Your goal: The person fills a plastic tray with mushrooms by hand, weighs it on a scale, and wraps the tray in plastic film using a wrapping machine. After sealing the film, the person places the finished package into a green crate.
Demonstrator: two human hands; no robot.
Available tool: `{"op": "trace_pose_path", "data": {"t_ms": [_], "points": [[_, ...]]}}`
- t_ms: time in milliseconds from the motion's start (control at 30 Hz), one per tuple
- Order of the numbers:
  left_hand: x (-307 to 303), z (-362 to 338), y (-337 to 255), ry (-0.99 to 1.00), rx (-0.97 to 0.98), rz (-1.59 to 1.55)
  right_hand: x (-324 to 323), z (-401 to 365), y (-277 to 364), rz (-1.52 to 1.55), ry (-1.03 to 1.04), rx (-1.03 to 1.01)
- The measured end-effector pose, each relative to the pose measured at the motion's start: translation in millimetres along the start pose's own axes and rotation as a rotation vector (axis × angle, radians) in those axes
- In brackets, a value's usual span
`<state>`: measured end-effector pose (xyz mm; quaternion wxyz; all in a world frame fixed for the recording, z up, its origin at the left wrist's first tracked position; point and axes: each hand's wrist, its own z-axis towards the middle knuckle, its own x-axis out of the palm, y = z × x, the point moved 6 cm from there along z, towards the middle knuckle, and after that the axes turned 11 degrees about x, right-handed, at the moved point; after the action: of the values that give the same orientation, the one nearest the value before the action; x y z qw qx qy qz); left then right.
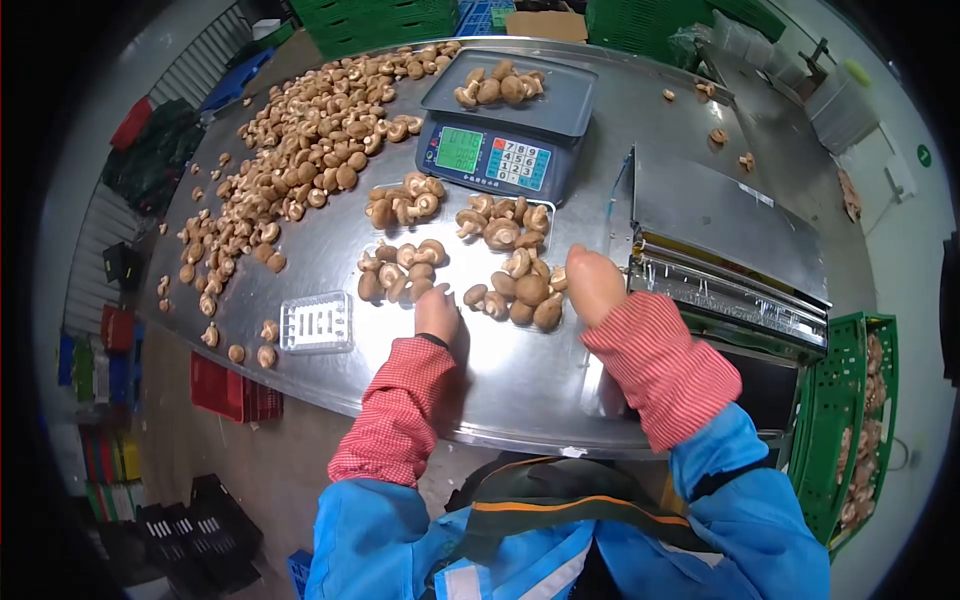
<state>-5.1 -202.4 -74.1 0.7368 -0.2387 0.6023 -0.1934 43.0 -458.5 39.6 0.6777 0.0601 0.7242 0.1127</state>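
My left hand (437, 315) is curled closed at the lower right of a cluster of brown mushrooms (400, 270); whatever its fingertips hold is hidden. Beside another mushroom cluster (527, 288), my right hand (594, 287) is bent into a rounded, closed shape, and its fingertips do not show. Two more groups, mushrooms (405, 200) on the left and mushrooms (503, 222) on the right, lie just beyond. A clear tray edge shows by the right one. A clear plastic tray (317, 322) with slots lies left of my left hand.
A large heap of mushrooms (310, 140) spreads over the steel table (500, 395) at left. Behind the clusters stands a digital scale (495, 150) with mushrooms on its pan. To the right are a film-wrapping machine (730, 245) and a green crate (835, 400).
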Motion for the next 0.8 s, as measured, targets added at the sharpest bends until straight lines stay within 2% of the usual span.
{"op": "trace_pose_path", "data": {"t_ms": [100,200,233,300,367,633,733,800], "points": [[10,7,0,0.072,-0.037,-0.040,46,20,-7,-0.057,0.207,0.066],[17,3,4,0.080,-0.003,-0.054,71,16,-16,0.030,0.253,0.220],[19,0,8,0.111,-0.016,-0.080,80,18,-20,-0.022,0.272,0.201],[20,-12,15,0.150,-0.041,-0.113,95,15,-30,0.158,0.330,0.367],[18,-27,18,0.158,-0.055,-0.125,101,8,-30,0.302,0.378,0.439],[-3,-74,20,0.217,-0.132,-0.267,96,-22,-7,0.562,0.562,0.392],[-16,-84,14,0.203,-0.154,-0.352,88,-30,-9,0.572,0.520,0.372],[-28,-83,3,0.223,-0.191,-0.518,65,-33,-11,0.599,0.454,0.288]]}}
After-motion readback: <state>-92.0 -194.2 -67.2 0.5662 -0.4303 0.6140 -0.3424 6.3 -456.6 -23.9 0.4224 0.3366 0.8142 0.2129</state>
